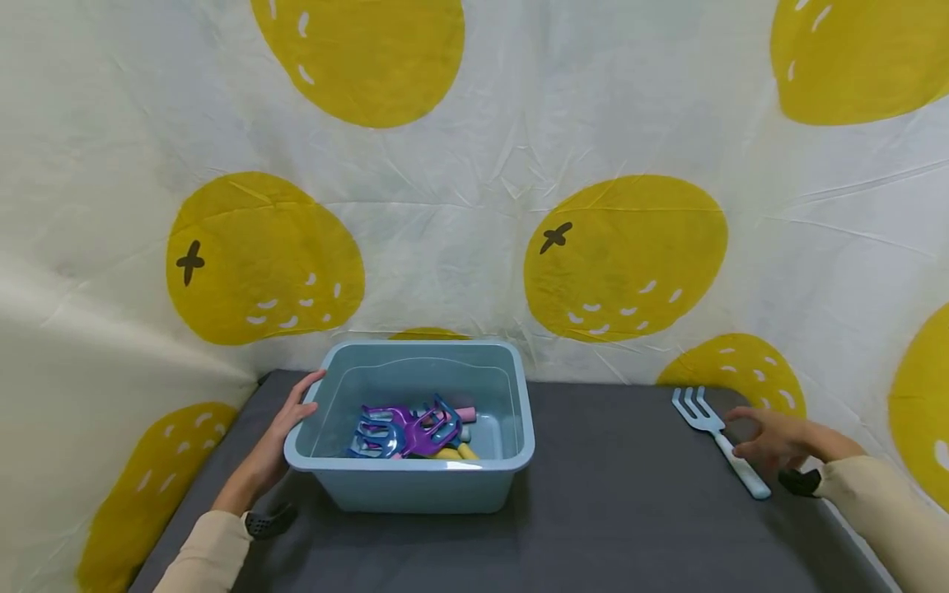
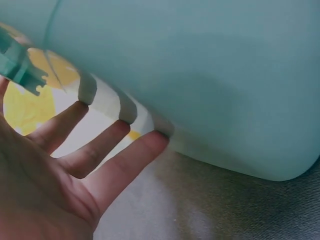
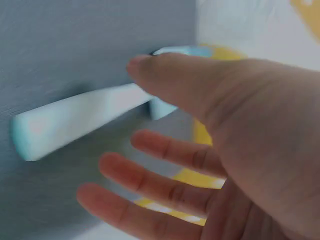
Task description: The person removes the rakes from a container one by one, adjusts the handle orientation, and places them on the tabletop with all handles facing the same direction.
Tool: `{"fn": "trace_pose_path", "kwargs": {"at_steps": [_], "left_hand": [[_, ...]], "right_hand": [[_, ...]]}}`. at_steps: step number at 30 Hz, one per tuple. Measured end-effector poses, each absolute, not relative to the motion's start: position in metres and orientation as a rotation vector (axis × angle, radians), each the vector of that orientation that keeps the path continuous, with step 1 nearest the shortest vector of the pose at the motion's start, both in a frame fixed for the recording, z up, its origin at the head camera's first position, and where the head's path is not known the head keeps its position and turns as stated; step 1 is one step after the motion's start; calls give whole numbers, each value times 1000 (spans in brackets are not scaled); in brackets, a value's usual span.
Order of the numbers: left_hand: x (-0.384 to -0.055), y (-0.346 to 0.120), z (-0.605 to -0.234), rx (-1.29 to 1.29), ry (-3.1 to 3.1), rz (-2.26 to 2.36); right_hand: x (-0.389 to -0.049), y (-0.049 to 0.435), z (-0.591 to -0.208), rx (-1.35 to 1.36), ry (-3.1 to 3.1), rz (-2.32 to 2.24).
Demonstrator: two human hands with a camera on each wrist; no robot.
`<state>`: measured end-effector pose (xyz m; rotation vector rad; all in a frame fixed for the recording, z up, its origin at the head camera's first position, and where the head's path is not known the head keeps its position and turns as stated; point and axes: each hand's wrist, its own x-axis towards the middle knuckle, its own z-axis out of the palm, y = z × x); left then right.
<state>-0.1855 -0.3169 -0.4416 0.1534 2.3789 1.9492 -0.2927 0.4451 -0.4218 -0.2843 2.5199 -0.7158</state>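
A light blue plastic basin (image 1: 415,486) stands on the dark table. My left hand (image 1: 278,432) is at its left side, fingertips against the outer wall; in the left wrist view the straight fingers (image 2: 115,165) touch the basin wall (image 2: 225,90). Inside lie purple (image 1: 423,432) and blue (image 1: 381,436) toy hand rakes, with pink and yellow handles partly covered. At the right lies a toy garden fork (image 1: 730,453) with pale blue tines and a white handle. My right hand (image 1: 774,436) hovers just beside the fork handle (image 3: 75,117), thumb and fingers spread apart.
A dark cloth covers the table (image 1: 608,511). Close behind it hangs a pale curtain (image 1: 474,247) printed with large yellow fruit, which also comes down along the left side. The basin's back edge stands near the curtain.
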Motion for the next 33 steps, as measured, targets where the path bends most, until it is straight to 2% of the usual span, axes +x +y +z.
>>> {"fn": "trace_pose_path", "kwargs": {"at_steps": [6,18,26,33], "left_hand": [[-185,-314,-443,143,2405,1973],[-184,-309,-443,125,2417,2004],[-185,-305,-440,110,2436,2011],[-184,-303,-441,103,2443,2010]], "right_hand": [[-312,404,-363,-478,2543,-628],[-335,279,-259,-796,2577,-429],[-338,203,-234,-1020,2569,-379],[-333,138,-225,-1097,2506,-337]]}}
